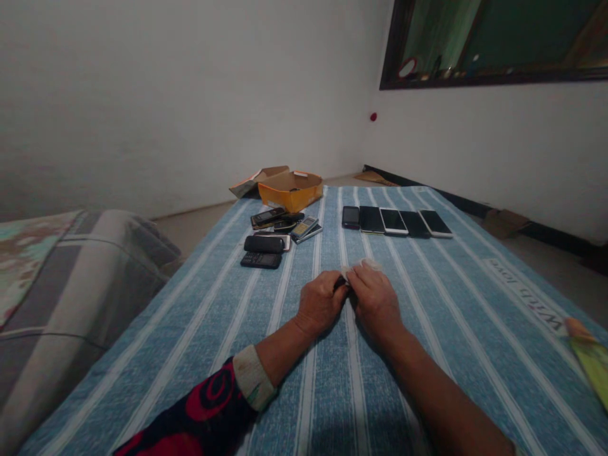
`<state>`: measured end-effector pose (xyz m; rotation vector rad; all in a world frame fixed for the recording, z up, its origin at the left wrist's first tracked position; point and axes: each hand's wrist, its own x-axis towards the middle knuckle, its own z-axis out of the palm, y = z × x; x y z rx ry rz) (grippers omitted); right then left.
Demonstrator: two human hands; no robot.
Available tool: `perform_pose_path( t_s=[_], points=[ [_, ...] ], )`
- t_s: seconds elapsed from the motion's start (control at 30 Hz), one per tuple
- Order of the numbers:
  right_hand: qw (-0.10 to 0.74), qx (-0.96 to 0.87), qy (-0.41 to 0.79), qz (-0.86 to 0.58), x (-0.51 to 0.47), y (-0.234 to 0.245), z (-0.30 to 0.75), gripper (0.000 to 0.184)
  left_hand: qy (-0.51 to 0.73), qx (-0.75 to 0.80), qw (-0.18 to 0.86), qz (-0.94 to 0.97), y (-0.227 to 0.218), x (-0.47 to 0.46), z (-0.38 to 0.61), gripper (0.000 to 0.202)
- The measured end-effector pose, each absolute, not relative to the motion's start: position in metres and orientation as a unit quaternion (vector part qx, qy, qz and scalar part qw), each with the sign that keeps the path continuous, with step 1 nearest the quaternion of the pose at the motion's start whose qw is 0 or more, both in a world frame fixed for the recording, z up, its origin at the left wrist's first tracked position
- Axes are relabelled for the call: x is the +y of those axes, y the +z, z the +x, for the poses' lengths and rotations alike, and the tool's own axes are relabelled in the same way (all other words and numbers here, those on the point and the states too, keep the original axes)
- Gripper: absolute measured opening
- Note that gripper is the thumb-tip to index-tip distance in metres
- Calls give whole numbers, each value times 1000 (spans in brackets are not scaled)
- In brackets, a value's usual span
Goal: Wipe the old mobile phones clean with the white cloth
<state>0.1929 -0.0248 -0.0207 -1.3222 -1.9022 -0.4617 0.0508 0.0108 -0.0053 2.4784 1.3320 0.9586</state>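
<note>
My left hand (322,300) is closed around a small dark object (340,282), mostly hidden by the fingers, so its kind does not show. Pressed against it from the right, my right hand (377,297) grips a crumpled white cloth or tissue (371,264). Both hands meet above the middle of the striped cloth. Beyond them to the left lies a loose pile of old mobile phones, among them a black keypad phone (261,259) and a silver phone (304,228). On the right, several phones lie side by side in a row, including a white smartphone (393,221).
A blue and white striped tablecloth (213,329) covers the table. An open yellow box (291,192) with its lid (259,182) stands at the far end. A bed or covered seat (71,285) is at the left. A yellow-green item (589,358) lies at the right edge.
</note>
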Motion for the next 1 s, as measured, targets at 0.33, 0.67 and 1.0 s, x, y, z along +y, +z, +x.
perform_pose_path(
  t_s=[0.33, 0.67, 1.0],
  points=[
    [387, -723, -197, -537, -23, -26, 202, 39, 304, 470, 68, 826, -6, 9, 53, 8],
    [398, -755, -189, -485, -24, -22, 187, 32, 309, 460, 94, 827, -4, 8, 52, 7],
    [388, -738, -212, -509, -23, -22, 193, 31, 283, 469, 85, 832, -3, 5, 53, 8]
  ],
)
